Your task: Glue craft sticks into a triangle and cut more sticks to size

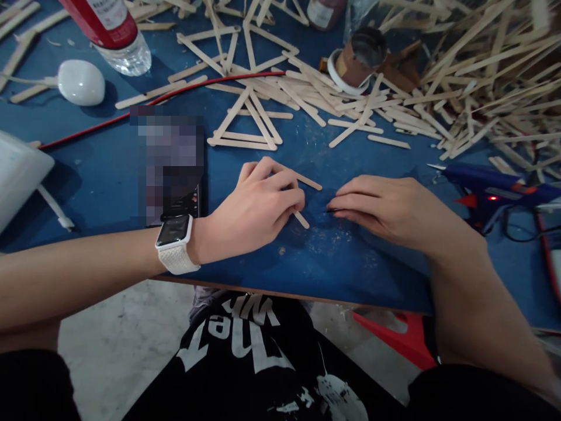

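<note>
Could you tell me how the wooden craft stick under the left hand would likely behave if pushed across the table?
The craft stick looks thin and flat, so probably light and it should slide, not roll. The left hand pins it against the table; seemingly stiff, perhaps snappable.

On the blue table (109, 181), the left hand (254, 204) curls over two flat wooden craft sticks (307, 181), fingertips pressing them down. The right hand (381, 210) lies flat just beside, its fingertips touching what may be a thin dark sliver. A blue glue gun (486, 187) rests right of that hand, a red light lit. A glued stick triangle (249, 126) lies beyond the hands, near a heap of loose sticks (482, 76). A white smartwatch (175, 240) sits on the left wrist.
</note>
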